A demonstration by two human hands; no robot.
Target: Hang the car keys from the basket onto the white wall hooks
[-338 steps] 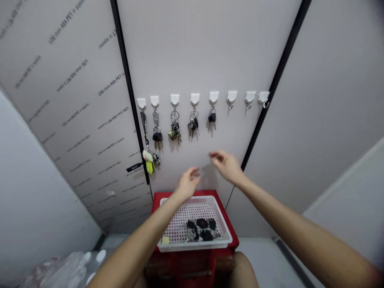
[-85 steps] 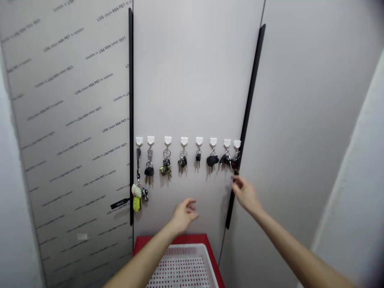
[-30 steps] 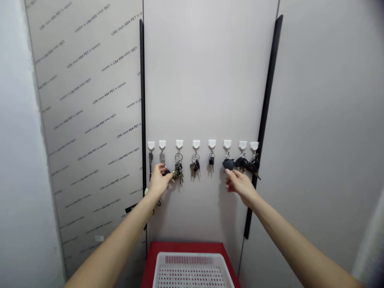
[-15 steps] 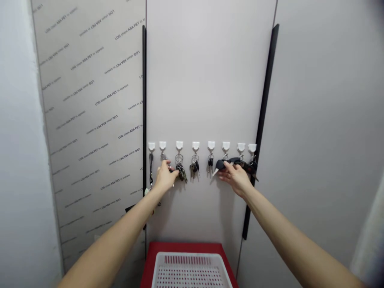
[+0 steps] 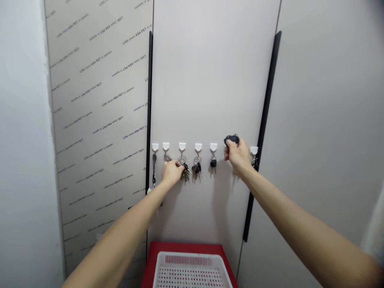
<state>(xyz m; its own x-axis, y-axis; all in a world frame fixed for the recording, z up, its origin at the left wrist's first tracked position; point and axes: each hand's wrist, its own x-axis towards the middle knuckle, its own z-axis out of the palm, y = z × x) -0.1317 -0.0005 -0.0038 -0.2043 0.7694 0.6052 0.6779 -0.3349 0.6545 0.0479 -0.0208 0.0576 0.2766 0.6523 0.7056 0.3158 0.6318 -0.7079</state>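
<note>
My right hand (image 5: 238, 157) is raised over the right end of the hook row, shut on a black key fob (image 5: 231, 140) that sits above its fingers. That hand hides the hooks behind it. My left hand (image 5: 172, 173) closes around keys at the third white adhesive hook (image 5: 182, 147), covering part of the bunch (image 5: 185, 173). A metal clip (image 5: 167, 157) hangs from the second hook. Black-headed keys (image 5: 197, 168) and a small black key fob (image 5: 213, 163) hang on the hooks to the right of my left hand.
A white perforated plastic basket (image 5: 192, 256) stands on a red surface (image 5: 180, 248) below the hooks. Black vertical strips (image 5: 149, 100) edge the white wall panel. A lanyard key ring (image 5: 154, 168) hangs at the far left hook.
My right hand has risen above the hook row with the black fob. My left hand has shifted right, from the second hook to the third.
</note>
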